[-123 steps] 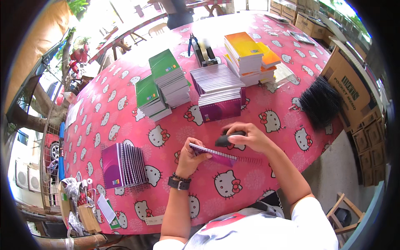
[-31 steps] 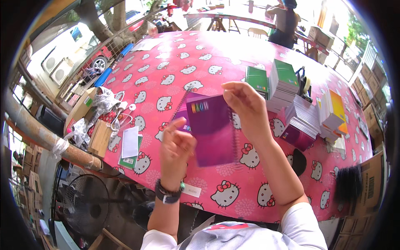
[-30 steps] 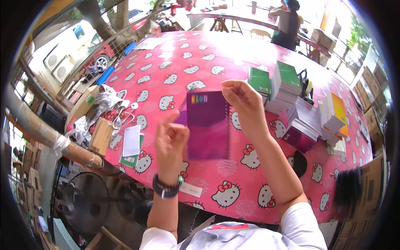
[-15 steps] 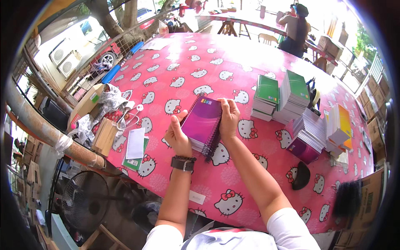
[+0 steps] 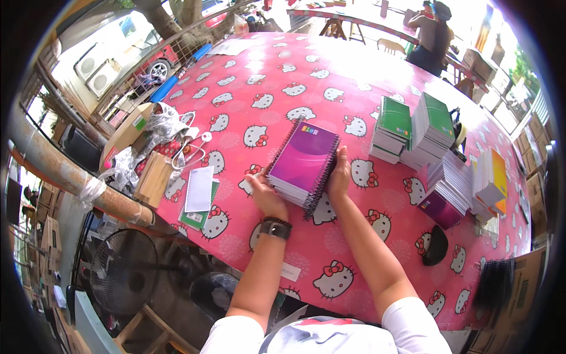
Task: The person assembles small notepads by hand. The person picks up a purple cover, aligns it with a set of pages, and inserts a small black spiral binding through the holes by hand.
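A small stack of spiral notebooks (image 5: 303, 156) with a purple cover on top lies in front of me, black coils showing along both long sides. My left hand (image 5: 268, 197) is at the stack's near left corner, thumb and fingers spread; whether it touches the pages is hard to tell. Against the coils on the right side, my right hand (image 5: 339, 177) rests with its fingers straight and close together. Further right stand green notebooks (image 5: 395, 118) in piles, more purple notebooks (image 5: 442, 200) set on edge, and yellow notebooks (image 5: 492, 177).
A pink patterned cloth covers the table (image 5: 330, 242). On the left are a white pad (image 5: 199, 189) over a green notebook, a wooden block (image 5: 154, 177) and a white cable. A black curved object (image 5: 435, 246) lies at the right. Another person (image 5: 430, 38) sits far off.
Both hands have loosened from the far end and sides of the stack and slid nearer me. The stack has turned slightly, and its left coils now show. The whole view has shifted a little.
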Motion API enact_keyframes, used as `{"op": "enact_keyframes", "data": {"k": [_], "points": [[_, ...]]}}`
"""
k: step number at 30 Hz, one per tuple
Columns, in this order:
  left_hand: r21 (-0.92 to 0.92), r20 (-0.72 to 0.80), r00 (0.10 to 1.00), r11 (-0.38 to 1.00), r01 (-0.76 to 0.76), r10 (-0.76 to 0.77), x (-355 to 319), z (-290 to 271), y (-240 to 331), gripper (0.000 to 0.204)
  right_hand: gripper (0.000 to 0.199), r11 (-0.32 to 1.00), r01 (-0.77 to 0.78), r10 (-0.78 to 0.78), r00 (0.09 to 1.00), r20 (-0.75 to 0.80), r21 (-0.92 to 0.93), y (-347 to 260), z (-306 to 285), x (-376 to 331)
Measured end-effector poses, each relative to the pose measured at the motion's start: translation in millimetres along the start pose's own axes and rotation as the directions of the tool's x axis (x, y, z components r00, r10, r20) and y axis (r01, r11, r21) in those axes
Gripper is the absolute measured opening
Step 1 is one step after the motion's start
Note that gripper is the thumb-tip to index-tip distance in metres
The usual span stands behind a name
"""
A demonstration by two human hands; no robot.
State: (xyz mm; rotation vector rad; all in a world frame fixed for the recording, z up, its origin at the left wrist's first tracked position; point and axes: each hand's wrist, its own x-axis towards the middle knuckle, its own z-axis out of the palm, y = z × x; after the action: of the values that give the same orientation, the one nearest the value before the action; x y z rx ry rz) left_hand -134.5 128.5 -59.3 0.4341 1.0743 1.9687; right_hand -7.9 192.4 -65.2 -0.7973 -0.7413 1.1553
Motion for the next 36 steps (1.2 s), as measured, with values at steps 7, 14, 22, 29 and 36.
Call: {"op": "enact_keyframes", "data": {"k": [7, 14, 22, 29, 36], "points": [[-0.261, -0.056, 0.995, 0.963, 0.063, -0.080, 27.5, -21.5, -10.2, 0.065, 0.046, 0.978, -0.126, 0.115, 0.991, 0.070, 0.167, 14.4, 36.2, -12.3], [-0.136, -0.142, 0.988, 0.988, -0.077, 0.057, 69.9, -82.8, 34.6, 0.063, 0.044, 0.956, -0.209, 0.182, 0.972, 0.147, 0.203, 70.7, 93.5, -29.0], [0.792, 0.032, 0.837, 0.497, -0.355, 0.547, 92.6, -112.8, 25.9, 0.050, 0.045, 0.988, -0.132, 0.149, 0.940, 0.307, -0.073, 51.2, 75.8, -15.5], [0.426, -0.323, 0.548, 0.636, -0.644, 0.771, 52.2, -100.6, 101.9, 0.034, 0.026, 0.217, 0.699, 0.002, 0.698, 0.716, -0.681, -146.7, -139.1, -69.5], [0.315, 0.526, 0.414, 0.282, -0.906, 0.743, -132.6, 94.6, 77.0, 0.030, 0.032, -0.329, 0.274, -0.012, 0.956, 0.294, -0.904, -244.2, -295.7, -163.1]]}}
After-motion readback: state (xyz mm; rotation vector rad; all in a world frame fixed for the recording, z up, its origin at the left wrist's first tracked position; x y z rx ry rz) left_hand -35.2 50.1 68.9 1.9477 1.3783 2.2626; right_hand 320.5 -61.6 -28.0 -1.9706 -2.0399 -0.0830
